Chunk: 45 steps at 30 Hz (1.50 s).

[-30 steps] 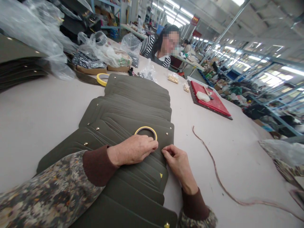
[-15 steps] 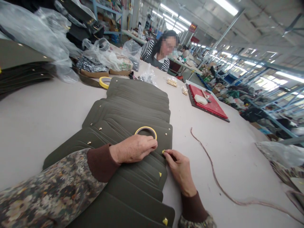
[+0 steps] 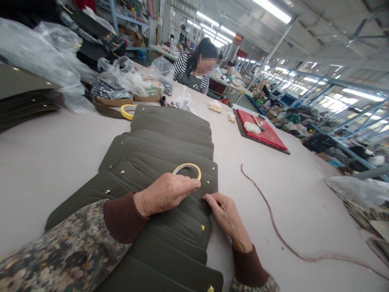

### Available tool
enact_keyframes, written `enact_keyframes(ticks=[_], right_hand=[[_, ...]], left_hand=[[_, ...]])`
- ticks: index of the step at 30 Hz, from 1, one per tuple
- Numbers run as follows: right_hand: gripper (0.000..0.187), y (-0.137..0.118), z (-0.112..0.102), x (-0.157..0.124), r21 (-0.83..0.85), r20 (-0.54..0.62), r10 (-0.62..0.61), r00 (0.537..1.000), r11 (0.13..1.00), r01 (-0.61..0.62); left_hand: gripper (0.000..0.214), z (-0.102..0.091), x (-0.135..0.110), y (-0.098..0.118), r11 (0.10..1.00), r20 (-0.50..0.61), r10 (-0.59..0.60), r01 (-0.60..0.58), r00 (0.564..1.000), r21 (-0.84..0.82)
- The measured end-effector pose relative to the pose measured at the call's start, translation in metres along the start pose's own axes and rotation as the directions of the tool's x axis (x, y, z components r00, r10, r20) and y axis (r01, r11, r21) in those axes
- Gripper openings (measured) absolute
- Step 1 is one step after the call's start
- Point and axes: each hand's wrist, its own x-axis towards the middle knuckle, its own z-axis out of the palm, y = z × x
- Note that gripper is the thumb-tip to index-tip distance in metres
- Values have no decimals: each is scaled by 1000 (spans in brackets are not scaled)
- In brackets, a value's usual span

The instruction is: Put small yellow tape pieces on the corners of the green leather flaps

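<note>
Overlapping dark green panels [image 3: 170, 138] with small metal studs lie fanned out in front of me. My left hand [image 3: 170, 194] is over them, fingers together, holding a roll of yellow tape [image 3: 199, 172] whose lower part is hidden behind the hand. My right hand [image 3: 223, 211] is closed at the right edge of one panel, thumb on top and fingertips partly hidden. No yellow shows at its fingertips. Just below, a small piece of yellow tape [image 3: 202, 228] sticks to a panel edge, and another yellow piece [image 3: 210, 288] is on the nearest panel.
A second yellow tape roll [image 3: 127, 111] lies behind the panels. Plastic bags [image 3: 127, 77] and stacked panels [image 3: 27, 101] are at left. A red board [image 3: 264, 129] with a hammer is at back right. A cord [image 3: 270, 211] crosses the right side. A person [image 3: 197, 67] sits opposite.
My right thumb has come down onto the panel edge, and the yellow bit at its tip is out of sight. My left fingers have straightened beside the roll. The view has shifted slightly.
</note>
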Motion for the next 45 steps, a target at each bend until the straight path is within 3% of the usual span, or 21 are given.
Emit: enact_keyframes(ticks=[3, 5, 7, 13, 19, 23, 27, 30, 34, 38, 41, 45], right_hand=[[21, -4, 3, 0, 124, -210, -31, 977, 991, 58], [18, -10, 6, 0, 174, -273, -74, 959, 977, 125], [17, -18, 10, -1, 168, -282, -167, 945, 961, 220], [15, -35, 16, 3, -13, -254, -441, 861, 892, 452], [18, -33, 21, 3, -208, -322, -513, 796, 858, 469], [15, -33, 22, 1, -172, -347, -436, 830, 900, 400], [9, -41, 24, 1, 146, -339, -139, 931, 969, 198], [9, -41, 24, 4, 411, -262, 92, 961, 911, 25], [20, -19, 15, 16, 643, -134, 298, 945, 752, -146], [30, 3, 7, 26, 689, -80, 347, 934, 696, -200], [30, 5, 8, 30, 646, -96, 334, 938, 737, -196], [29, 1, 13, 32, 515, -136, 302, 944, 835, -193]], left_hand=[[30, 1, -2, -1, 998, -11, -39, 38, 999, -51], [44, 1, -2, 1, 997, 37, -69, 71, 997, -40], [52, 0, -2, 4, 997, 63, -80, 81, 995, -12], [43, 2, -1, 8, 999, 76, -40, 38, 996, 26], [13, 2, 2, 11, 994, 137, -105, 102, 985, 28], [11, -1, 4, 11, 995, 128, -97, 96, 987, 18], [19, -2, 5, 14, 996, 55, -37, 33, 998, 84], [20, 0, 3, 20, 995, 3, 44, -45, 999, 93], [16, 4, 2, 22, 993, -3, 33, -32, 999, 110], [11, 7, 6, 15, 951, 104, -135, 99, 985, 292], [7, 7, 7, 11, 928, 188, -194, 118, 963, 353], [10, 7, 8, 13, 936, 224, -180, 97, 958, 338]])
